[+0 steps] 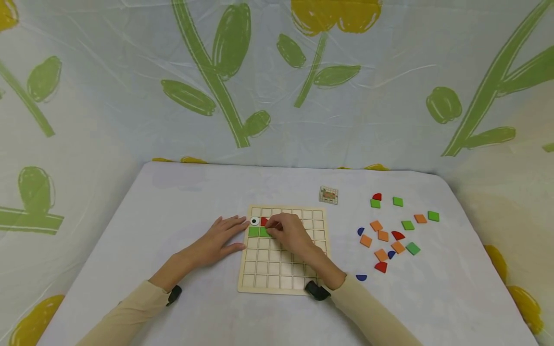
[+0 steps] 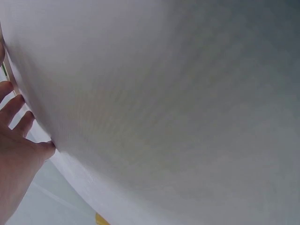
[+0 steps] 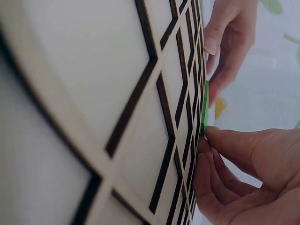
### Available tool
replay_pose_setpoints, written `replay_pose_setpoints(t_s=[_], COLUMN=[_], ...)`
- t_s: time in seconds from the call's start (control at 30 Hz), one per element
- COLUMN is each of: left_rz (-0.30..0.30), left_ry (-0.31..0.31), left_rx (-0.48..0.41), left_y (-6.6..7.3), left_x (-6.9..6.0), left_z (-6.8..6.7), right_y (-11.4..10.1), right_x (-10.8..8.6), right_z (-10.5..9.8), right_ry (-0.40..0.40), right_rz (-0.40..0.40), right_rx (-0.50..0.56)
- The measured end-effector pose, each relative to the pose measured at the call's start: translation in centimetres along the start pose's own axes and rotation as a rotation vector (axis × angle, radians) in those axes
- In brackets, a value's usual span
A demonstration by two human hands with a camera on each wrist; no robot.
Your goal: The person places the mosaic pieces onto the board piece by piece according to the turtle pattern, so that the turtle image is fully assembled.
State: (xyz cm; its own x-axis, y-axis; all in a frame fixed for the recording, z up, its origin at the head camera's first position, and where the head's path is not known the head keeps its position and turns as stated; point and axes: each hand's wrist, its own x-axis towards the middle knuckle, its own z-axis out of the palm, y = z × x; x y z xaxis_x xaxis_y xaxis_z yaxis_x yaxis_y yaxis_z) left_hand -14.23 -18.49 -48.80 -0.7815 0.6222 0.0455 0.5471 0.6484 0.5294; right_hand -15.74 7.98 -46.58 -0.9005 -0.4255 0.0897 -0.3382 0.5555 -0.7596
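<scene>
Cloth (image 1: 207, 187) covers the table (image 1: 389, 307), my gridded board (image 1: 279, 262) lying on it. My left hand (image 1: 216, 241) rests at the board's left edge, its fingers (image 2: 11, 108) visibly apart in the left wrist view. My right hand (image 1: 296, 235) bunches over the upper rows; only the right wrist view shows green edge-on at its fingertips (image 3: 216, 134), and whether they pinch it I cannot tell. A picture card (image 1: 329, 195) lies toward the table's far edge. Near the board's far left corner sit two green squares (image 1: 254, 231), a white disc (image 1: 255, 221) and a partly hidden red piece (image 1: 263, 221). Orange squares (image 1: 383, 236) and blue half-discs (image 1: 361, 277) lie toward the table's right edge.
</scene>
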Motion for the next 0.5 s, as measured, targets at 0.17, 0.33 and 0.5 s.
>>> replay_pose_setpoints(t_s=[0.17, 0.33, 0.5], left_rz=[0.029, 0.046, 0.027], left_ry=[0.034, 0.043, 0.03], left_rx=[0.006, 0.009, 0.009], left_y=[0.0, 0.1, 0.2], left_x=[0.0, 0.0, 0.0], left_z=[0.1, 0.2, 0.1], right_y=[0.2, 0.8, 1.4], right_x=[-0.4, -1.1, -1.7], right_z=[-0.5, -1.3, -2.0], right_ry=[-0.013, -0.007, 0.011], right_rz=[-0.004, 0.012, 0.013], right_rx=[0.043, 0.065, 0.061])
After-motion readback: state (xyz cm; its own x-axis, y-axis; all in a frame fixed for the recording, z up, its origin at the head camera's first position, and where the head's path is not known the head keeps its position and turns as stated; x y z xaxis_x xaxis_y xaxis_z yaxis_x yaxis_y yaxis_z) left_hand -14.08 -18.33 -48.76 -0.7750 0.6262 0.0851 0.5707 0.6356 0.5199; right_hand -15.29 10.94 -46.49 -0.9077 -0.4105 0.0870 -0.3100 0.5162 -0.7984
